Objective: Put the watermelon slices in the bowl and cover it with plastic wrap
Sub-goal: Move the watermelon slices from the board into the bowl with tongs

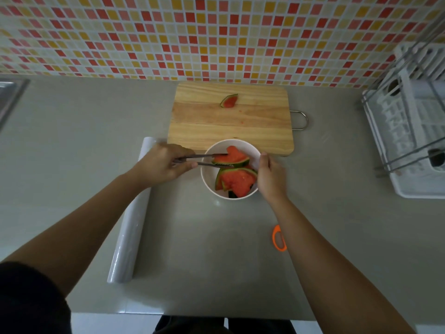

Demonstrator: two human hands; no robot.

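Note:
A white bowl (212, 150) stands on the grey counter just in front of the wooden cutting board (231, 126). Several watermelon slices (237, 180) lie in it. My left hand (163, 163) is shut on metal tongs (204, 160), whose tips pinch one slice (234, 156) over the bowl. My right hand (271, 175) grips the bowl's right rim. One small slice (229, 101) lies on the far part of the board. A roll of plastic wrap (130, 225) lies to the left, partly under my left arm.
Orange scissors handle (279, 238) peeks out beside my right forearm. A white dish rack (414, 131) stands at the right edge. A sink corner (9, 92) shows at far left. The tiled wall rises behind the board.

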